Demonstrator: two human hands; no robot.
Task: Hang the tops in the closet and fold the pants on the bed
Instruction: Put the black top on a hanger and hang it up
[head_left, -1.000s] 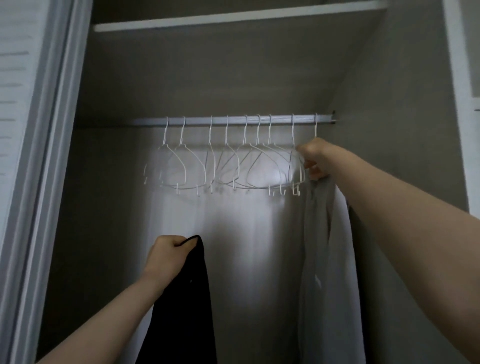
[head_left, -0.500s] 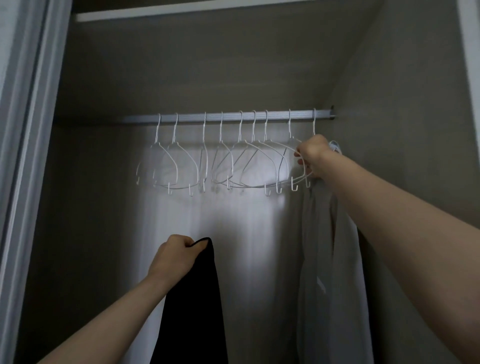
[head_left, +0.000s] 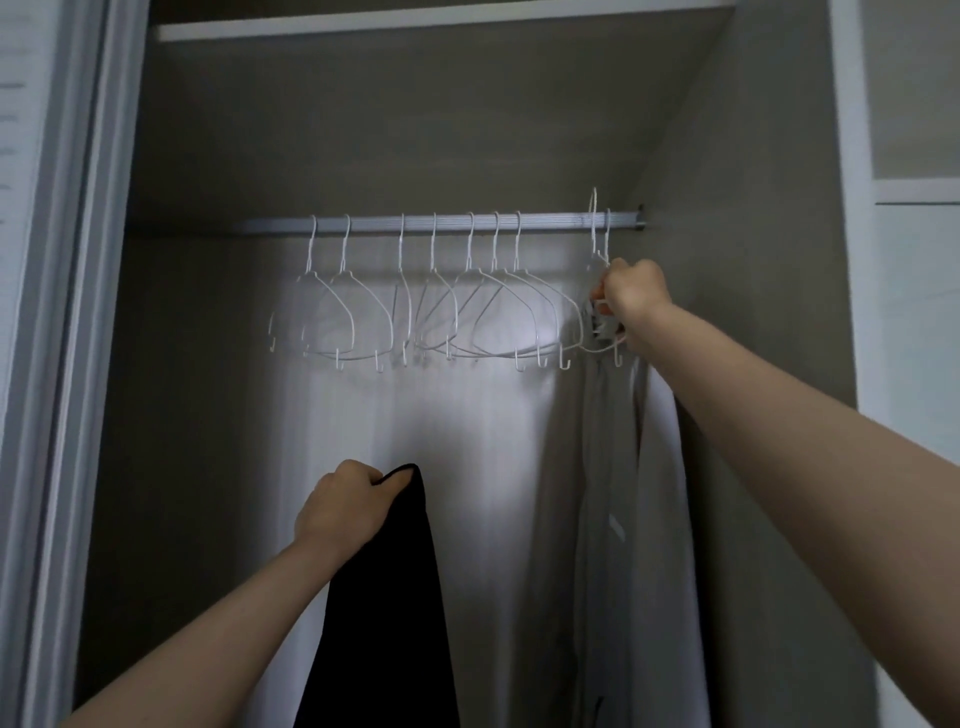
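- Tops are in two places: a black top (head_left: 384, 613) hangs from the left hand low in the middle of the closet, and a pale grey top (head_left: 623, 519) hangs at the right end of the rod.
- Left hand (head_left: 345, 506) is clenched around the upper edge of the black top, which drops straight down out of the view.
- Right hand (head_left: 631, 299) is raised to the right end of the closet rod (head_left: 452, 222) and grips a white wire hanger (head_left: 594, 244) just below its neck.
- That hanger's hook stands above the top of the rod, tilted a little, rather than sitting down on it; a second hook is just beside it, and I cannot tell which of the two carries the pale grey top.
- Seven empty white hangers (head_left: 415, 317) hang bunched along the middle of the rod, their lower bars overlapping; the nearest one is just beside the right hand.
- A white shelf (head_left: 415, 23) runs across the top of the closet, above the rod.
- The white door frame (head_left: 78, 312) stands at the left edge.
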